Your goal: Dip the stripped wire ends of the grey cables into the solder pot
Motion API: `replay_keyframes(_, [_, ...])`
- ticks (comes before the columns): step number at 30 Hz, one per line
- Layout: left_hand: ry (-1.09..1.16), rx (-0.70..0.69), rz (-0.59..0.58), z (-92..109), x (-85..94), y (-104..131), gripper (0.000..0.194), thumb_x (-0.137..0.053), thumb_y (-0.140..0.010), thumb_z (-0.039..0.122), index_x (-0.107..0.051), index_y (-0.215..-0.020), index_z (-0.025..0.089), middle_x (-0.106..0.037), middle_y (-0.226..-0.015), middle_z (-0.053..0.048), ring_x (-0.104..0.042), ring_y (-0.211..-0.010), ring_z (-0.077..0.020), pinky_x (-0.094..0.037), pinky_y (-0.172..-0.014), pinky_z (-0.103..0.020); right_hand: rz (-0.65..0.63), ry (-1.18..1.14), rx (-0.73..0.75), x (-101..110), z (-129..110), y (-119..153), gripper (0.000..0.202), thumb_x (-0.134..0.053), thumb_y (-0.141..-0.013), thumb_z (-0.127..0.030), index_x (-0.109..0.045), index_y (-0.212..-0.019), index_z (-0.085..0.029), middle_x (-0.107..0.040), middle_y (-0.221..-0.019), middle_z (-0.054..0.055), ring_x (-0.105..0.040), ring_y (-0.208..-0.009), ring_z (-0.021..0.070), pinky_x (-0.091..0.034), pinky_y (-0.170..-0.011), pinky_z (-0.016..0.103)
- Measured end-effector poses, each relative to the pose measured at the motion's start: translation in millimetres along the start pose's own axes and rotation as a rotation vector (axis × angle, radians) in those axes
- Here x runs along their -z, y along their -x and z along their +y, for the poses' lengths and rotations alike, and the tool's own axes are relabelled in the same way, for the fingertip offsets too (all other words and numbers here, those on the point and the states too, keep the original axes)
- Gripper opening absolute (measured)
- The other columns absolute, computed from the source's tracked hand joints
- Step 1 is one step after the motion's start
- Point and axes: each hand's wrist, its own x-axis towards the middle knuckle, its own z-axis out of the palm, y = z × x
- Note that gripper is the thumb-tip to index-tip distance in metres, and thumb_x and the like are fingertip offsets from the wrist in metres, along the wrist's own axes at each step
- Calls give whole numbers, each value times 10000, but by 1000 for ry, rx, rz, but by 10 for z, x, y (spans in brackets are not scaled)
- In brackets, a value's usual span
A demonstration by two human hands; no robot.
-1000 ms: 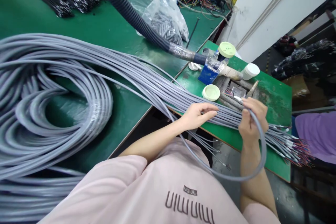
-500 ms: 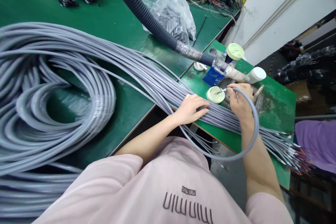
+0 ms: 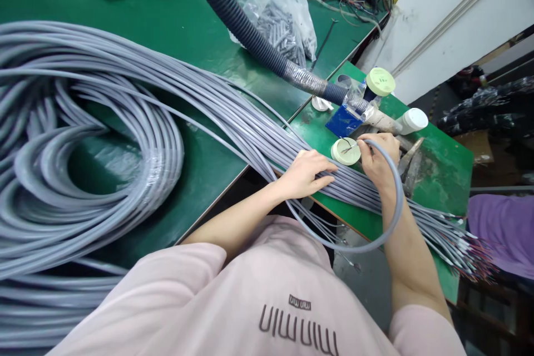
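Pinched in my right hand (image 3: 380,160) is a grey cable (image 3: 399,200), close to its stripped end. Its bare thin wires reach over a small pale-green round tub (image 3: 340,159), at or just above the inside; contact I cannot make out. The cable curves down in a loop past my right wrist. My left hand (image 3: 309,172) lies on a thick bundle of grey cables (image 3: 258,130), fingers stretched and thumb apart. Stripped ends of the bundle (image 3: 469,253) fan out at the right, beyond my right forearm.
A ribbed black hose (image 3: 242,22) runs down to a blue panel (image 3: 342,121) behind the tub. Lidded jars (image 3: 379,82) and a white-capped one (image 3: 414,120) stand nearby. Large cable coils (image 3: 162,178) fill the left. A person's purple sleeve (image 3: 500,228) shows at right.
My right hand has shifted slightly left, and the cable loop has drawn in with it. My left hand stays on the bundle. The view has turned a little.
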Motion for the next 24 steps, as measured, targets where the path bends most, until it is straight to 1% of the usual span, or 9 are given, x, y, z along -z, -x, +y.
replay_keyframes(3, [33, 27, -26, 1, 31, -10, 276, -572, -905, 388, -666, -1086, 202, -707, -1033, -45, -563, -955, -191, -326, -882, -335, 25, -4, 2, 96, -2, -5, 206, -518, -949, -361, -677, -936, -230, -685, -896, 40, -561, -916, 219, -345, -922, 390])
replay_keyframes(6, [88, 38, -72, -11, 91, -24, 280, -586, -898, 383, -664, -1094, 198, -702, -1073, -39, -573, -994, -191, -344, -921, -334, 71, 38, -33, 324, 57, 7, 218, -509, -949, -357, -676, -950, -217, -689, -935, 53, -556, -941, 233, -337, -936, 398])
replay_keyframes(9, [149, 37, -135, -24, 170, -46, 301, -582, -900, 389, -658, -1113, 190, -693, -1109, -48, -582, -1021, -191, -370, -942, -329, 108, 114, -97, 573, 218, 62, 227, -506, -939, -361, -674, -941, -208, -681, -938, 63, -546, -947, 247, -340, -921, 401])
replay_keyframes(12, [191, 44, -173, -23, 238, -71, 306, -591, -894, 384, -659, -1108, 176, -694, -1106, -53, -593, -1022, -185, -394, -949, -320, 111, 190, -164, 708, 460, 152, 222, -500, -931, -351, -667, -946, -206, -669, -920, 67, -535, -952, 251, -341, -907, 398])
replay_keyframes(14, [202, 52, -188, -16, 264, -81, 308, -595, -891, 380, -658, -1107, 170, -693, -1109, -58, -596, -1028, -185, -404, -954, -319, 85, 234, -205, 717, 636, 210, 222, -488, -929, -342, -662, -939, -204, -665, -906, 69, -531, -945, 251, -339, -895, 394])
replay_keyframes(18, [196, 53, -196, -9, 273, -83, 320, -585, -896, 392, -656, -1118, 174, -690, -1117, -65, -599, -1038, -190, -414, -962, -328, 7, 282, -267, 628, 926, 280, 237, -465, -920, -342, -650, -931, -195, -664, -895, 83, -533, -911, 252, -345, -836, 369])
replay_keyframes(21, [198, 48, -191, -16, 265, -81, 326, -579, -899, 400, -656, -1122, 175, -690, -1113, -67, -602, -1039, -189, -418, -963, -330, -10, 315, -303, 544, 1046, 297, 231, -473, -909, -336, -650, -939, -191, -664, -893, 89, -539, -902, 255, -349, -802, 360])
replay_keyframes(24, [207, 50, -191, -24, 263, -82, 337, -573, -901, 411, -656, -1126, 175, -689, -1116, -69, -603, -1046, -188, -422, -962, -329, -31, 336, -312, 480, 1104, 295, 235, -481, -904, -337, -660, -945, -190, -668, -892, 95, -546, -891, 258, -349, -790, 360])
